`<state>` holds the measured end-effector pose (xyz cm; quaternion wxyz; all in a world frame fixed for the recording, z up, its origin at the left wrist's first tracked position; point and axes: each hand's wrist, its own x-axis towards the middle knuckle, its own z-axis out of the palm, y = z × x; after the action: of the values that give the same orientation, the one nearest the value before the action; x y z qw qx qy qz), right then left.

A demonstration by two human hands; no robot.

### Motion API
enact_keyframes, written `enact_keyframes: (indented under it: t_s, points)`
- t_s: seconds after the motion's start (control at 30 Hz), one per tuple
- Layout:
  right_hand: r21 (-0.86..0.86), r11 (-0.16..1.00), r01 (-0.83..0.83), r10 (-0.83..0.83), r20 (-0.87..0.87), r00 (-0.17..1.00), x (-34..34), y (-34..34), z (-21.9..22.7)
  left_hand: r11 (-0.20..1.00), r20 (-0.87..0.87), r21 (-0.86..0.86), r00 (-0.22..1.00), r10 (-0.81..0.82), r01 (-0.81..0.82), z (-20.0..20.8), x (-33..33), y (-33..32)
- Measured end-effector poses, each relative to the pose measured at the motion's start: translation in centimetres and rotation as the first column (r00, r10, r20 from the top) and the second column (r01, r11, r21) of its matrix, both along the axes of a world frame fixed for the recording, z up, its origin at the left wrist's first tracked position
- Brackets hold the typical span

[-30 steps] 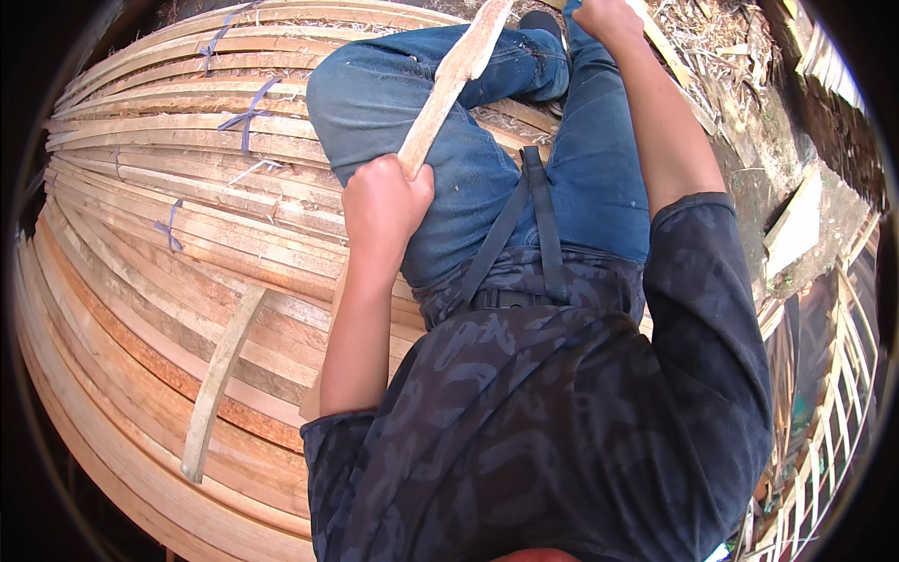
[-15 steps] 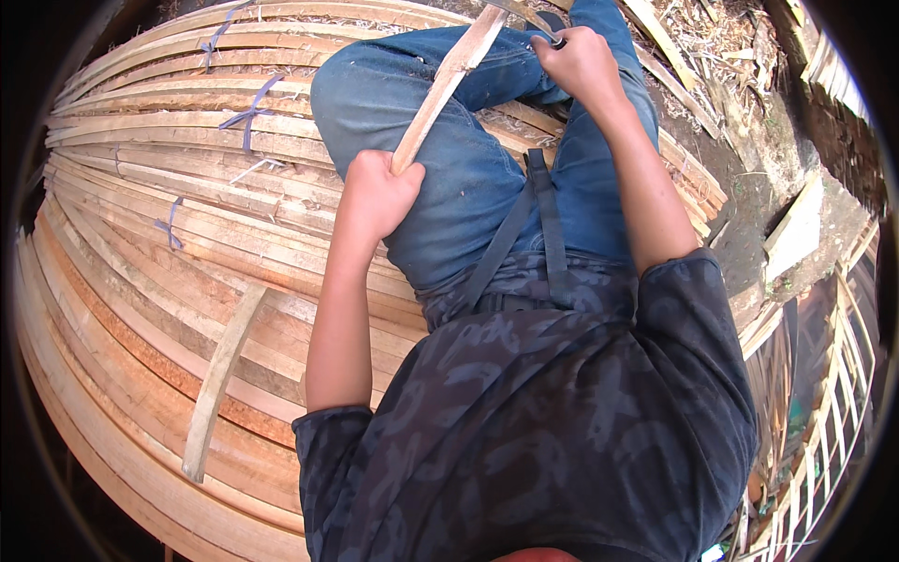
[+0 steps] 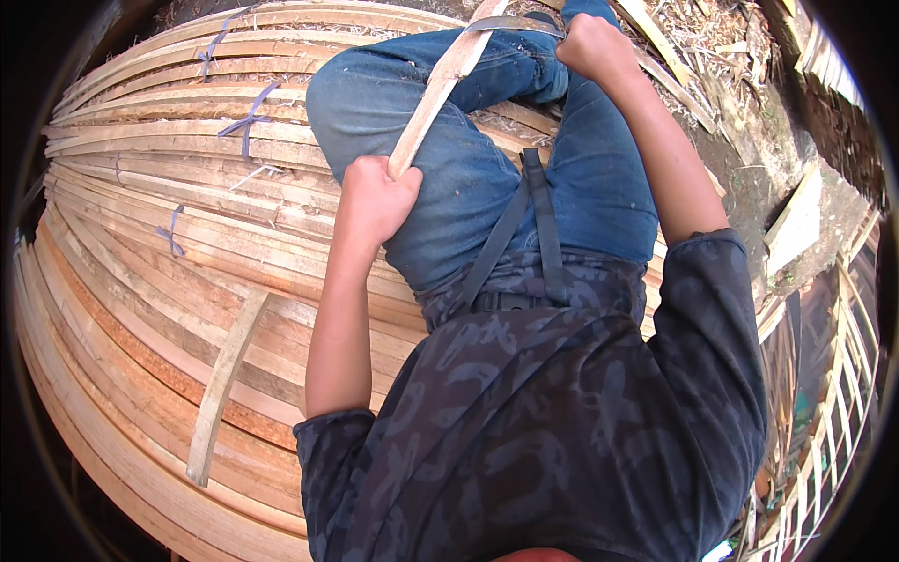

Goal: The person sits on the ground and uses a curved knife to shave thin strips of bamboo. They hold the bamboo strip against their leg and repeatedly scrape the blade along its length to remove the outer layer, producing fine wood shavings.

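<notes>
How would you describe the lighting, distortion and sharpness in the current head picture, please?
Head view: bright light, with the pale flat piece at right nearly washed out; same head view: the wooden slats bow along the fisheye curve, and the rim falls to black; also in the head view, the left hand and the stick it grips look fairly sharp.

On my screen, the right hand point(image 3: 596, 49) hides the handle of the knife point(image 3: 520, 23); the top edge crops the stick point(image 3: 436, 96).
</notes>
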<state>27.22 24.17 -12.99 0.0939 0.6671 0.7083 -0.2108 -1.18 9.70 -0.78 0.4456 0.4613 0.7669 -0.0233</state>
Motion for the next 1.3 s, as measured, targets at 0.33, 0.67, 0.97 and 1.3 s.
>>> enact_keyframes:
  t_s: [0.33, 0.67, 0.97, 1.3]
  points:
    - [0.025, 0.999, 0.023, -0.023, 0.015, 1.000, -0.1, 4.6, -2.3, 1.000, -0.106, -0.003, 0.994, 0.014, -0.014, 0.1, 1.2, 0.3]
    - [0.117, 0.980, 0.162, -0.157, -0.049, 0.986, -0.3, 6.1, -1.7, 0.997, -0.106, 0.023, 0.991, 0.078, -0.076, 0.2, 1.2, 0.1]
    - [0.202, 0.968, -0.151, 0.176, -0.111, 0.978, -3.1, 1.3, 1.6, 0.998, -0.231, 0.011, 0.971, -0.062, 0.066, 0.6, 1.6, -0.9]
    - [0.013, 0.973, 0.231, -0.229, 0.203, 0.952, 21.3, 8.6, -9.0, 0.996, -0.153, 0.088, 0.987, 0.037, -0.024, -0.2, -0.1, -2.0]
